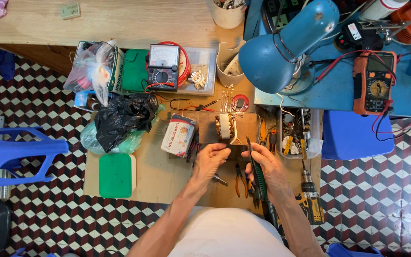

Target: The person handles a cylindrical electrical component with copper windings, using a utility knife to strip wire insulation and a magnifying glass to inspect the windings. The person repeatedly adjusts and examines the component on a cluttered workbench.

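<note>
My left hand (210,159) is curled at the middle of a small wooden work board (158,176), its fingertips pinched together as if on something thin that I cannot make out. My right hand (267,164) grips a dark green-handled cutting tool (258,173) whose tip points up toward the left hand. Just beyond both hands a small transformer with copper windings (226,126) rests on a wooden block. Orange-handled pliers (240,180) lie on the board between my wrists.
A white box (179,134), a black plastic bag (122,119), a green lid (115,175), an analogue meter (163,66), a blue desk lamp (286,45), an orange multimeter (374,81), a tool tray (295,135), a cordless drill (310,200) and a blue stool (5,152) surround the board.
</note>
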Tool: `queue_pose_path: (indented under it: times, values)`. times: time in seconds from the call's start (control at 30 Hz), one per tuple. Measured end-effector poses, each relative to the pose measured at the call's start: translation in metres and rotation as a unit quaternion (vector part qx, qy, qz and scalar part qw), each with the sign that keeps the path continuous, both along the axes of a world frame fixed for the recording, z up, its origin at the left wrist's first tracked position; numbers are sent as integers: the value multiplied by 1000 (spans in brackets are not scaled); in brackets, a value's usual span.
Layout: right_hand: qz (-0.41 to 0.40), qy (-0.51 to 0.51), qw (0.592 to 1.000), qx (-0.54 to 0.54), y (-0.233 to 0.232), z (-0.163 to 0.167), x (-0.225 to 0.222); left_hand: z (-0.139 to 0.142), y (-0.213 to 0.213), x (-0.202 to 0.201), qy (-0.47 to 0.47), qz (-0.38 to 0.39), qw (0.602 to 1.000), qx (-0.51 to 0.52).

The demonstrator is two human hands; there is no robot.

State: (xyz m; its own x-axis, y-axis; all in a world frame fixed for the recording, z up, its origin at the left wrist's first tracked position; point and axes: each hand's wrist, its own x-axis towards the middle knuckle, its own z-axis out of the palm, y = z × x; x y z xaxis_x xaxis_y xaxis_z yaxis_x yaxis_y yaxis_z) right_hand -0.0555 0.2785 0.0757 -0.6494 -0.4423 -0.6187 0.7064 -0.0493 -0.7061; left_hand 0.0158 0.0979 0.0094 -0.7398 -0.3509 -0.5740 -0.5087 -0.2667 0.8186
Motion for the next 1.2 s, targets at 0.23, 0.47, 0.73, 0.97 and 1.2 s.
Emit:
queue_pose_path:
  times: [0.23,0.47,0.73,0.97,1.2]
  values:
    - [-3,32,999,6,-14,-2,-5,-31,35,-9,91,138,912,374]
    - [-14,27,999,28,-19,5,-5,-29,41,-15,122,196,881,414]
    - [46,9,995,85,-33,16,-7,-28,39,-17,107,198,886,405]
    - [59,27,990,127,-35,7,-6,-19,36,-20,103,175,908,365]
    - [27,78,984,156,-42,0,4,-13,31,-24,63,118,970,205]
